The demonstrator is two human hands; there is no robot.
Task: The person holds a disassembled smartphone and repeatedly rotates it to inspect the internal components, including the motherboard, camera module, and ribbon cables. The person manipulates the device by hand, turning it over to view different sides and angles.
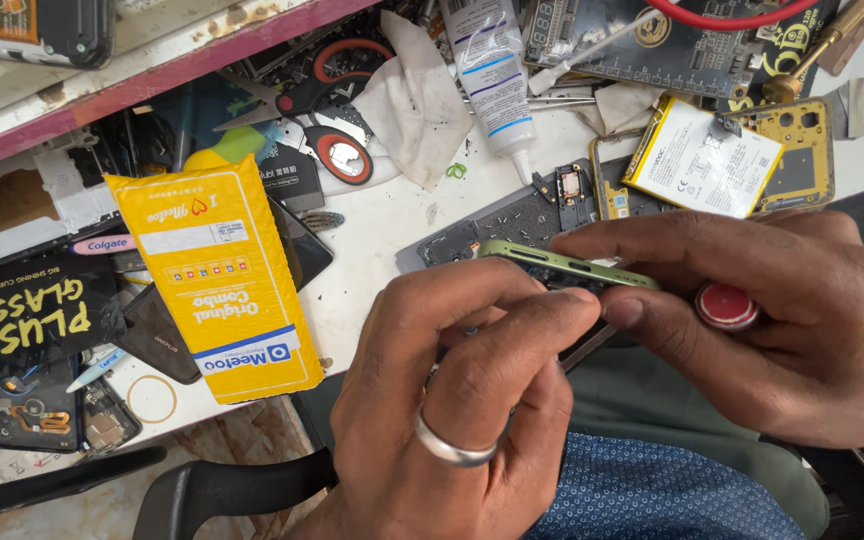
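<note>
- The left hand (452, 400), a silver ring (449, 445) on one finger, pinches the near edge of a green phone frame (567, 265) with curled fingers.
- The right hand (762, 320) grips the frame's far end and has a red-capped tool (726, 306) tucked under its fingers.
- The frame is held edge-up just above the white surface (392, 215), beside a yellow padded packet (214, 275).

At the centre of the frame the left hand (452, 400), a silver ring on one finger, and the right hand (772, 320) pinch a slim light-green phone frame (567, 265) edge-up above the cluttered white desk (392, 220), a yellow padded envelope (217, 275) lying to the left.
</note>
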